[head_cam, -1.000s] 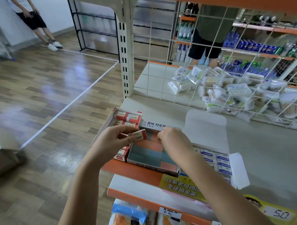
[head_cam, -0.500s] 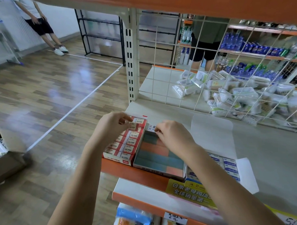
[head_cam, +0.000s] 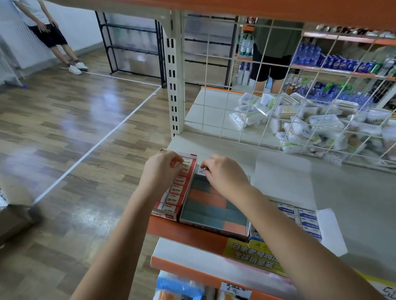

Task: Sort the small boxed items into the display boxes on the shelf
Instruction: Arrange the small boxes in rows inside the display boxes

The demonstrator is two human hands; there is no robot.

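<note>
Grey shelf (head_cam: 360, 213) with an orange front edge, as I see it from the head camera.

Along its front edge I see three open display boxes side by side: a red one (head_cam: 175, 195) at the left corner packed with small red-and-white boxed items, a middle one (head_cam: 212, 209) filled with teal and orange blocks, and a white one (head_cam: 303, 219) with blue-labelled items, its lid flap standing open. The three look to be touching. Beyond the wire grid, white packets (head_cam: 306, 129) lie heaped on a pale shelf surface.
</note>
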